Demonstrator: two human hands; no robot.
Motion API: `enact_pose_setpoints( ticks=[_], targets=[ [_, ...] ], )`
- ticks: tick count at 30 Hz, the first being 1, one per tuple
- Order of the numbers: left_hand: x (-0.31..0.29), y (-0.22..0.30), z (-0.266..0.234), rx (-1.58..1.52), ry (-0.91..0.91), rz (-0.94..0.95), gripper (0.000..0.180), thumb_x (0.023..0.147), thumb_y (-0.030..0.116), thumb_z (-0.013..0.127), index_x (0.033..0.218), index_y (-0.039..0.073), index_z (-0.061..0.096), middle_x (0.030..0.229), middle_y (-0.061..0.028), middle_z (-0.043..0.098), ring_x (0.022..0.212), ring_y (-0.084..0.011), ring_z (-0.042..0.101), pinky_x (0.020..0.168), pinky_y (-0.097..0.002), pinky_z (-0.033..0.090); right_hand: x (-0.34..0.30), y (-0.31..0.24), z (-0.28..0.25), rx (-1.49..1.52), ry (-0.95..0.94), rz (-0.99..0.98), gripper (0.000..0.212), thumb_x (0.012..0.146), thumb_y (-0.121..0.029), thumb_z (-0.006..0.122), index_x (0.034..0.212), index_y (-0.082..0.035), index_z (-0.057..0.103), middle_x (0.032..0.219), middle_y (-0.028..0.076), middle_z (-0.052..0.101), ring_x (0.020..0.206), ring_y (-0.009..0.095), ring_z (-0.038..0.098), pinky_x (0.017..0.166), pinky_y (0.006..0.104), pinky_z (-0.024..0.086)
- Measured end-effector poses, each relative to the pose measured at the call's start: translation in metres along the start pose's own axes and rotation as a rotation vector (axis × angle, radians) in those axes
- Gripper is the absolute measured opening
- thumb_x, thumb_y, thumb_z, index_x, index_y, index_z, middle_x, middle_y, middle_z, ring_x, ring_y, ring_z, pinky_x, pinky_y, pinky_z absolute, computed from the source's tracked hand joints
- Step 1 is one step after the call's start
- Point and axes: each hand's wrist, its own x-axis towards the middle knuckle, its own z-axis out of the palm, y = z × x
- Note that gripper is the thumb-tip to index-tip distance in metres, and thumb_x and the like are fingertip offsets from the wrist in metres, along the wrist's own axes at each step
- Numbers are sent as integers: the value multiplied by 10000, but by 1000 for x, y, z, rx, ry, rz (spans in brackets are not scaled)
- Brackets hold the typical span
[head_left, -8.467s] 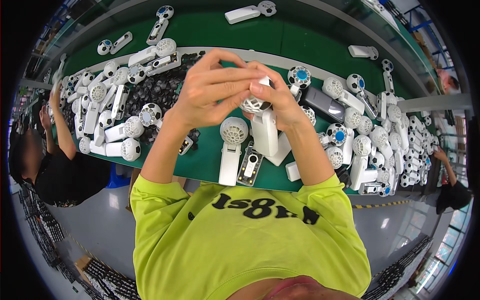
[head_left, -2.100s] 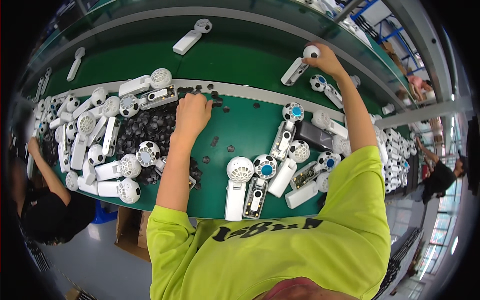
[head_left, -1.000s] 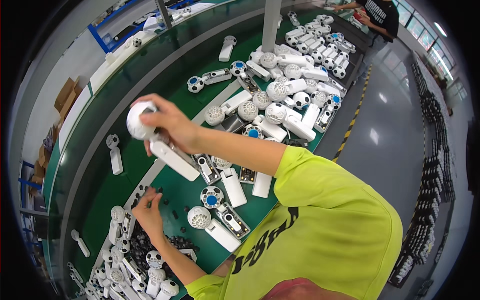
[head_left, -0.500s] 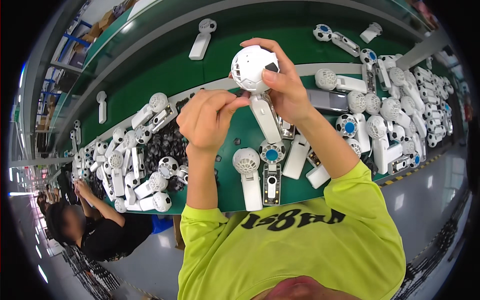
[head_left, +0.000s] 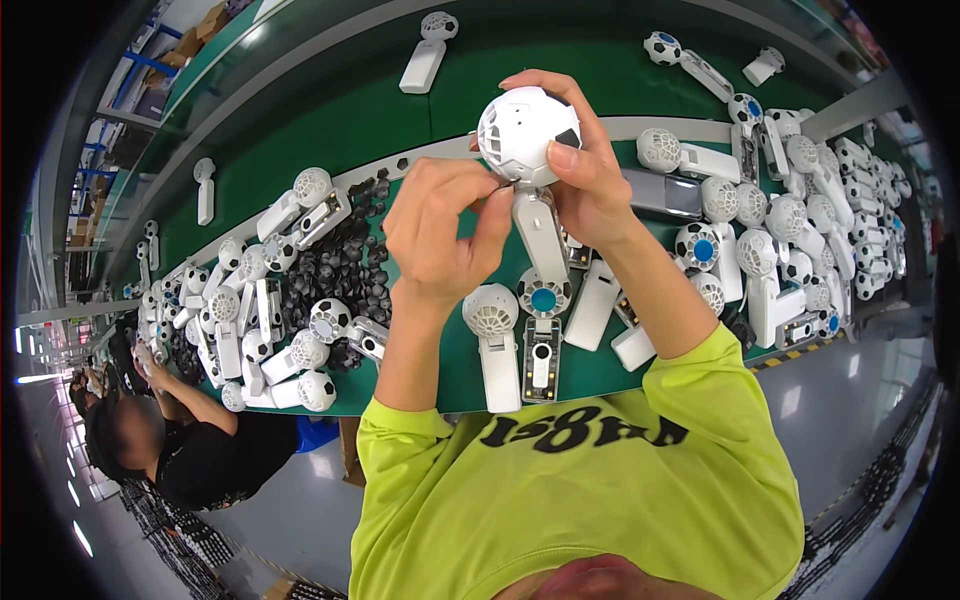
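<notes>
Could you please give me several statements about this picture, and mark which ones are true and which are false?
1. The right hand holds a white device with a ball-shaped head. True.
2. The black pieces are piled to the right of the right forearm. False: the black pieces are piled to the left of the left forearm.
3. The left hand has a small dark piece at its fingertips. True.
4. The yellow-green shirt has no print. False: the yellow-green shirt has black print.
5. The co-worker at the left wears black. True.

Small dark piece (head_left: 507,184), apparently mostly hidden
</notes>
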Motion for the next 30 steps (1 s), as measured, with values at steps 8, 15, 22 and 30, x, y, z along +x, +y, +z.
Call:
enact_pose_setpoints(
  ticks=[8,15,22,30],
  targets=[
    [5,12,-11,132,-136,-93,191,708,-53,762,861,17,672,774,-83,667,621,-223,595,549,-282,478,0,5,-3,-100,27,-72,667,783,-330,653,1338,-52,409,1063,190,615,897,241,655,760,341,562],
    [7,14,-17,5,-259,-321,142,754,-69,720,871,-5,671,820,-86,668,634,-184,596,557,-280,479,-4,-2,-7,53,108,86,655,796,-326,653,1340,-55,408,1068,199,618,862,242,654,760,360,559],
    [1,6,-2,-137,-48,-290,117,817,22,722,880,-10,628,810,-40,609,654,-136,525,632,-236,438,-8,2,2,30,118,41,662,801,-345,650,1340,-50,403,1072,205,621,917,258,650,795,365,552],
    [-20,11,8,-426,-29,-680,157,871,87,723,923,19,593,940,-33,576,806,-79,501,649,-212,402,-10,9,3,56,144,-51,625,791,-272,677,1319,-56,422,1046,149,610,936,210,623,810,324,533]
  ],
)
